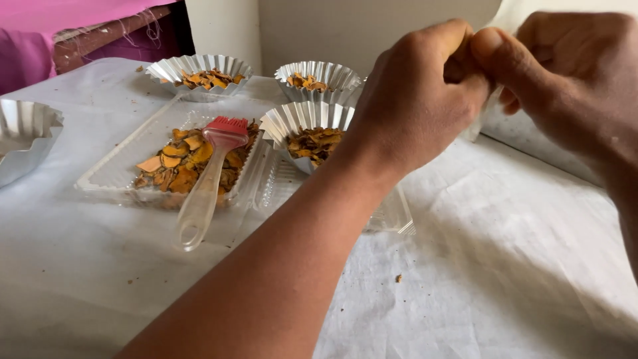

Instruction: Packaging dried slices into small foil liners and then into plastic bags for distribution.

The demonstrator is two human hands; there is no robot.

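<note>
Crossing from the lower left of the frame, the left hand (415, 100) met the right hand (571, 73) at upper right, both pinched shut on a pale thin scrap (488, 110), probably to steady it; its axis was unclear. Behind, a red-bristled brush (209, 176) pointed away across a tray of orange chips (179, 163).

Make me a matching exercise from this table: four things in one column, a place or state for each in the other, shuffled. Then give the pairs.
Things:
1. red-bristled brush
2. clear plastic tray
3. hands
4. empty foil cup

Places or states:
A. at the far left edge
B. pinched together above the cloth
C. lying across the orange chips
D. holding orange chips under the brush

Pairs: 1-C, 2-D, 3-B, 4-A
</note>
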